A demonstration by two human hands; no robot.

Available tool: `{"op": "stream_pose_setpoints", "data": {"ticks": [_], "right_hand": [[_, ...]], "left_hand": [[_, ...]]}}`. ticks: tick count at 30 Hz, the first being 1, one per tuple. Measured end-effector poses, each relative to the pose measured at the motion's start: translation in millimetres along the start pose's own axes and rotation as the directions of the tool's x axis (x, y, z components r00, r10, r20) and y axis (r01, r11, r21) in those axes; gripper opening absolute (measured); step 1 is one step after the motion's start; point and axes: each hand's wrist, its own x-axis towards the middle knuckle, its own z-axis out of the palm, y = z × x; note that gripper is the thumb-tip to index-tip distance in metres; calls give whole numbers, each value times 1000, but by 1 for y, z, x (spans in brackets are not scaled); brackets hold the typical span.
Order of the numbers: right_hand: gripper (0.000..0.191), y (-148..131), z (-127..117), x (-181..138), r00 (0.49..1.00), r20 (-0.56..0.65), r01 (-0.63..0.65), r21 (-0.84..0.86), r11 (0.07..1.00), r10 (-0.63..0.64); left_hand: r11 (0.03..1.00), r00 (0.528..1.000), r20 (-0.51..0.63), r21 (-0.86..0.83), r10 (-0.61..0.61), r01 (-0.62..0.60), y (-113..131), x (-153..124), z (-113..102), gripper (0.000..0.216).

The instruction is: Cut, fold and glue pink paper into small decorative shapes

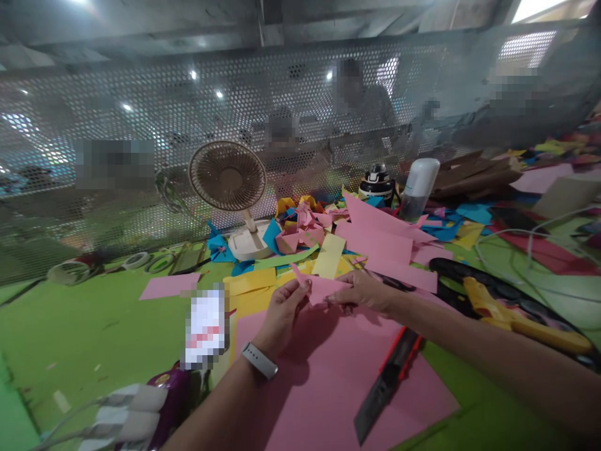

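Observation:
Both hands hold a small piece of pink paper [320,287] above a large pink sheet [323,382] on the green table. My left hand [284,310] pinches its left side, fingers closed on it; a grey watch sits on that wrist. My right hand [359,291] pinches the right side of the same piece. A utility knife with a red and black handle [385,382] lies on the large sheet under my right forearm.
A small desk fan [228,178] stands behind a heap of coloured paper scraps [305,232]. A bottle [377,183] and a white container [419,185] stand at the back. A yellow glue gun [516,316] lies right. Tape rolls [136,260] lie left. A perforated metal screen [141,138] closes the far side.

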Motion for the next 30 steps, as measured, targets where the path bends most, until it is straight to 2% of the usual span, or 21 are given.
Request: {"op": "stream_pose_setpoints", "data": {"ticks": [3, 6, 8, 10, 12, 15, 18, 24, 30], "right_hand": [[26, 1, 4, 1, 999, -44, 9, 26, 1000, -8], [26, 1, 4, 4, 988, -156, 27, 89, 996, -13], [27, 1, 3, 6, 973, -230, 47, 113, 993, -20], [28, 1, 1, 8, 965, -263, 46, 107, 993, -16], [28, 2, 0, 9, 962, -274, 48, 106, 993, -17], [28, 3, -1, 9, 970, -241, 70, 118, 991, -40], [30, 5, 1, 8, 975, -217, 80, 107, 991, -55], [33, 8, 9, 7, 963, -246, 137, 114, 984, -106], [31, 5, 14, 3, 965, -241, 135, 123, 983, -103]], "left_hand": [[1000, 999, -35, -15, 5, -6, -4, 2, -2, 21], [995, 986, -134, -17, 97, -101, -6, 2, -1, 23], [979, 961, -187, 77, 203, -191, -6, 1, -1, 23], [958, 947, -188, 171, 261, -231, -6, 1, 0, 18], [963, 962, -145, 174, 231, -205, -5, 0, 1, 18], [988, 994, -34, 118, 106, -102, -5, -3, 3, 24], [994, 999, 25, 110, 22, -25, -6, -4, 4, 26], [993, 1000, 1, 117, 17, -17, -9, -4, 5, 24], [982, 1000, -11, 187, 10, -8, -9, -5, 7, 25]]}}
